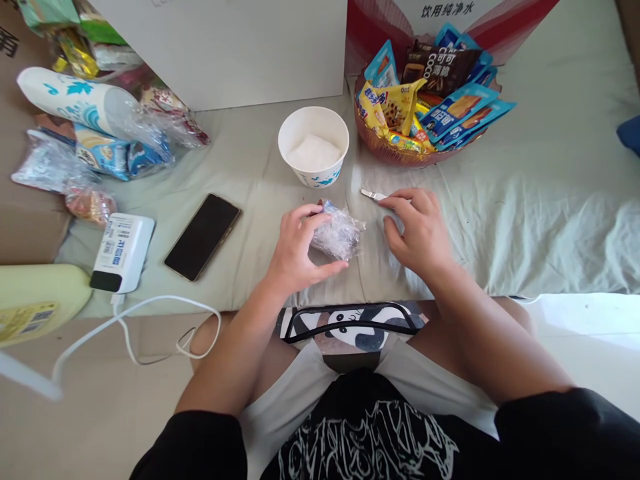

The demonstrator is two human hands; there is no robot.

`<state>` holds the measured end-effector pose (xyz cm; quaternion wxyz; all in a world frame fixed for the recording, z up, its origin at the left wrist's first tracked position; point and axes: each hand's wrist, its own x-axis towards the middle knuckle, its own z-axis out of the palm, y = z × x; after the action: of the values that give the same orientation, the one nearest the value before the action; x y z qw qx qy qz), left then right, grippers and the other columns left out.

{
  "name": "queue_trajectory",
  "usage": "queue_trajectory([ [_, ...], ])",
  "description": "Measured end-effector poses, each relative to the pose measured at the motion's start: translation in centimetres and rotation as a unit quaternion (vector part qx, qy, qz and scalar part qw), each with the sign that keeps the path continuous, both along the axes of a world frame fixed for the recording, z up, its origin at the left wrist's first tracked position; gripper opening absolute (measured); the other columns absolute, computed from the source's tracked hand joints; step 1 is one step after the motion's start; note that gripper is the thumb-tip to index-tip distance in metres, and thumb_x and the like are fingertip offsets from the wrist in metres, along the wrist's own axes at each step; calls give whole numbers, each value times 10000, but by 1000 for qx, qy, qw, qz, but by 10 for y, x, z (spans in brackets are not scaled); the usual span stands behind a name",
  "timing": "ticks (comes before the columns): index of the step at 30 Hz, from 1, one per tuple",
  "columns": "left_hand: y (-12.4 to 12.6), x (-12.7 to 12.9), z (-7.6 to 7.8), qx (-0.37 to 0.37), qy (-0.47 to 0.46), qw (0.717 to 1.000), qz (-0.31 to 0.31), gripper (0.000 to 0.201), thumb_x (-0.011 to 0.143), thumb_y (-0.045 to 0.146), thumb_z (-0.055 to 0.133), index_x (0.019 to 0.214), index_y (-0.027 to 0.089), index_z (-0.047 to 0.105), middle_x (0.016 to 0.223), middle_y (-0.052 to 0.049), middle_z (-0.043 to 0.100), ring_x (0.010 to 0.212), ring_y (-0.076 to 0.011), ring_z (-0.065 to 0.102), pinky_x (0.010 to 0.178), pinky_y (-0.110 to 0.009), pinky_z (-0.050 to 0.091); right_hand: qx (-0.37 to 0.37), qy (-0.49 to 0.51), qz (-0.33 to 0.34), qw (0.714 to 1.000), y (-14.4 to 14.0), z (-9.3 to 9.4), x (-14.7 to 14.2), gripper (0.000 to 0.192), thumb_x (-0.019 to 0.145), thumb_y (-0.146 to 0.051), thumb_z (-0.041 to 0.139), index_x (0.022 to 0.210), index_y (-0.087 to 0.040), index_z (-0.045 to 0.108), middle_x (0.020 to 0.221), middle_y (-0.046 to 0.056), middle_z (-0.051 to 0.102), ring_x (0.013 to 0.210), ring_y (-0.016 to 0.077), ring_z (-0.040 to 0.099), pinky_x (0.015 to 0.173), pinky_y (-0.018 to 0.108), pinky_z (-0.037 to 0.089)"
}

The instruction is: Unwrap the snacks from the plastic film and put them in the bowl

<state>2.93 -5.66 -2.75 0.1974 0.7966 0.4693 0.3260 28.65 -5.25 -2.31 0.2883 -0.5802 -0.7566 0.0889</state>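
Observation:
My left hand (300, 247) curves round a crumpled clear-plastic bundle (340, 230) with some blue on it, which rests on the pale green cloth. The fingertips touch its upper left side and the thumb lies along its lower edge. To the right, my right hand (420, 227) is low over the cloth with thumb and fingers apart. Its fingertips are at a small slim tool (373, 195) with a metal tip and a whitish body; the fingers hide its far end. A white paper tub (314, 147) with something white inside stands just beyond the bundle.
A bowl (400, 150) of packaged snacks sits at the back right. A black phone (203, 237), a white power bank (127, 247) with a cable, and a paper cup (70, 100) among wrappers are leftward. A white box panel (250, 53) stands behind.

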Motion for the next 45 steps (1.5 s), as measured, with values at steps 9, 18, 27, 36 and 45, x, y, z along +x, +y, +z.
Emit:
queue_trajectory([
  [9,6,0,2,-209,-291,928,102,281,914,528,640,951,249,627,941,-39,703,833,-203,709,738,-358,601,-94,128,166,973,-10,3,-19,470,929,-345,610,1373,-193,596,1308,148,705,1199,301,669,1016,474,563],
  [18,16,-17,1,-211,-365,884,204,133,734,214,661,821,236,563,737,15,635,625,-126,598,541,-246,467,-30,197,92,976,-5,16,-6,164,882,-158,557,815,-226,689,893,54,686,865,205,681,834,377,556],
  [27,27,-50,-14,-78,-264,928,250,323,819,231,638,1135,297,608,1181,-49,691,1065,-224,709,763,-333,606,70,204,-104,971,8,11,20,187,932,-192,459,957,-232,639,1097,110,726,1093,258,702,901,438,569],
  [36,18,-34,6,-20,-47,985,166,111,826,305,741,911,233,744,1121,-57,732,1081,-261,707,1053,-460,561,39,115,69,990,-4,20,-2,73,896,-219,601,927,-263,650,913,68,755,1080,312,720,1071,544,487],
  [45,-6,-40,39,77,-110,990,46,93,777,211,694,707,240,747,811,-18,781,690,-180,722,646,-327,606,39,199,104,974,-22,38,13,162,885,-212,531,748,-241,613,843,59,779,758,225,743,736,389,570],
])
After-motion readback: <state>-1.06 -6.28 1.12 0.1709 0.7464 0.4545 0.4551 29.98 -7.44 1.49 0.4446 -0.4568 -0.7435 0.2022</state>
